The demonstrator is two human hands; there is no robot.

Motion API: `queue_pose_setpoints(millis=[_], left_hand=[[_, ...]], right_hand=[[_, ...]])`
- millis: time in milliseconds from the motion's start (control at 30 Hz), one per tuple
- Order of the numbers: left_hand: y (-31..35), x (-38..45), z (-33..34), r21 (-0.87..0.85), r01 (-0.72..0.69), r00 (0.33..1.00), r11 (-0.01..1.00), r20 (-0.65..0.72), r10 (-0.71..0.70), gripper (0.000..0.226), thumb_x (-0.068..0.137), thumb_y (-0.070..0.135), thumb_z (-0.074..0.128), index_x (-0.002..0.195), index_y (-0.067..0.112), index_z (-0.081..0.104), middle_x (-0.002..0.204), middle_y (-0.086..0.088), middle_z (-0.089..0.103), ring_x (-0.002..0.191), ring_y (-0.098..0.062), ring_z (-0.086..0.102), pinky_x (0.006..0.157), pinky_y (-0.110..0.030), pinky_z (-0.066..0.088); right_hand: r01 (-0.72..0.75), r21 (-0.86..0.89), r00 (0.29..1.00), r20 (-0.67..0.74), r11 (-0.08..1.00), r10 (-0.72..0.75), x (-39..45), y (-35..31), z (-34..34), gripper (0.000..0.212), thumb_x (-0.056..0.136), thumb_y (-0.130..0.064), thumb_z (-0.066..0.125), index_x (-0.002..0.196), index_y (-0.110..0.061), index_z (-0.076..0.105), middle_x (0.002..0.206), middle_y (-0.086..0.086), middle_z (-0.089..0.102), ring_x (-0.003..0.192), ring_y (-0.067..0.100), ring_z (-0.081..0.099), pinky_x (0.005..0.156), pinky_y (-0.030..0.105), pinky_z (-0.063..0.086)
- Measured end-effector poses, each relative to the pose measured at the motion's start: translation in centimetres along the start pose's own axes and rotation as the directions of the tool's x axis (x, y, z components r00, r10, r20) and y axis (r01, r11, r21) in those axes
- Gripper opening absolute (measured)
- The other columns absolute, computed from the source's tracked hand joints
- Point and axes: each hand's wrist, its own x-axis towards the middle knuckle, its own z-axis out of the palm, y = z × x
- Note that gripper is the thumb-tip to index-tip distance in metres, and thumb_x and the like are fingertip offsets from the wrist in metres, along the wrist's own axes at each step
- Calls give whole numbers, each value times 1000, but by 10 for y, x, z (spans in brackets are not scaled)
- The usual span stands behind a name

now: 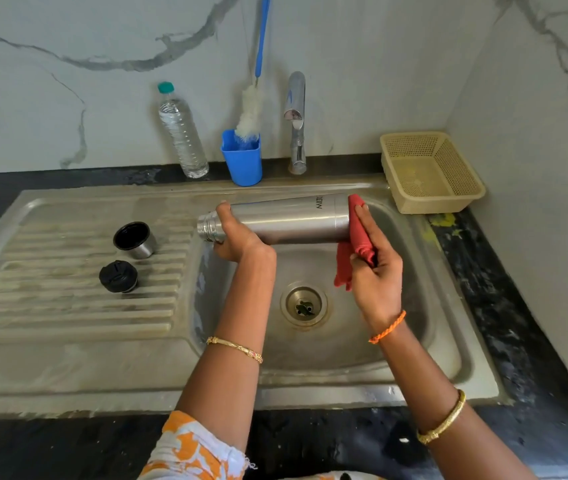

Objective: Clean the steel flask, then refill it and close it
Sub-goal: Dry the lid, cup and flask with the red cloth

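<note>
Nearest the camera, two bare forearms are reaching out over the round steel sink basin, whose drain is sitting near the picture's centre. The left hand is curling round the neck end of the brushed-steel cylindrical flask, thumb on top, and is holding it level above the basin with its open mouth pointing toward 9 o'clock. The right hand is gripping a crumpled red cloth and pressing it against the flask's base end, at 3 o'clock from the left hand; the cloth's loose corner is hanging below the flask.

At 9 o'clock from the basin, on the ribbed steel draining board, a black stopper is standing, and just beyond it a small steel cup with a black lining, mouth up.

Farther back, along the dark counter by the marble wall, a clear plastic water bottle with a green cap is standing at 11 o'clock, seemingly full. Beside it a blue plastic holder is carrying a white bottle brush with a blue handle. The chrome tap is rising at 12 o'clock, and a beige plastic mesh basket is sitting at 2 o'clock.
</note>
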Motion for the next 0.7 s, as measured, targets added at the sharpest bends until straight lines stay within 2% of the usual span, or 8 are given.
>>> queue_pose_setpoints(millis=[200, 267, 333, 400, 467, 500, 567, 700], left_hand=[[0, 7, 0, -10, -28, 999, 1000, 37, 28, 64, 68, 35, 80, 123, 18, 52, 107, -6, 68, 91, -23, 68, 85, -44, 57], [-2, 7, -5, 11, -42, 996, 999, 78, 41, 61, 68, 32, 80, 122, 18, 55, 107, -7, 69, 91, -23, 69, 84, -44, 58], [-2, 5, -7, 31, -60, 991, 998, 125, 55, 56, 68, 29, 80, 119, 18, 59, 108, -8, 70, 91, -23, 69, 85, -44, 58], [0, 3, -5, 45, -82, 984, 996, 164, 74, 53, 69, 27, 80, 117, 17, 60, 108, -9, 71, 91, -24, 70, 83, -44, 58], [2, 1, 0, 50, -127, 974, 991, 194, 115, 50, 72, 24, 79, 118, 16, 60, 108, -9, 71, 91, -23, 70, 82, -41, 59], [3, 0, 3, 56, -156, 967, 986, 214, 141, 50, 73, 23, 79, 119, 16, 60, 108, -8, 71, 90, -22, 70, 81, -39, 59], [6, -2, 10, 70, -199, 954, 977, 242, 177, 49, 73, 21, 80, 118, 15, 59, 104, -7, 71, 88, -22, 70, 78, -38, 59], [19, 0, 23, 52, -135, 974, 990, 190, 122, 48, 72, 25, 80, 113, 14, 57, 102, -10, 70, 85, -24, 70, 76, -41, 60]], right_hand=[[-133, 58, 991, -8, 989, 133, -31, 5, -7, 74, 75, 9, 43, 125, -43, 54, 130, -13, 55, 122, 28, 52, 92, 57, 48], [-276, 87, 959, -44, 957, 281, -5, 6, -13, 67, 75, 15, 40, 120, -32, 59, 107, -5, 65, 93, 40, 63, 65, 44, 57], [-368, 11, 929, 25, 930, 368, 24, 0, -16, 60, 77, 15, 36, 119, -21, 60, 99, 12, 66, 62, 48, 61, 37, 35, 48], [-271, -172, 934, 192, 947, 303, 47, -13, -19, 59, 76, 17, 35, 115, -17, 63, 100, 17, 67, 48, 37, 60, 29, 28, 42], [-2, -396, 913, 374, 918, 163, 60, -30, -16, 60, 71, 17, 39, 112, -16, 66, 106, 9, 67, 64, 7, 66, 53, 22, 54], [146, -472, 881, 461, 869, 103, 60, -39, -12, 58, 69, 14, 43, 114, -15, 66, 111, 7, 66, 85, 6, 65, 77, 19, 53], [412, -548, 809, 588, 728, -16, 46, -44, -1, 58, 67, 7, 49, 121, -9, 62, 124, 10, 62, 114, 21, 57, 100, 22, 39], [682, -659, 731, 622, 318, -280, -22, -19, 19, 58, 69, -5, 40, 123, -11, 62, 134, 6, 56, 126, 34, 48, 100, 50, 38]])
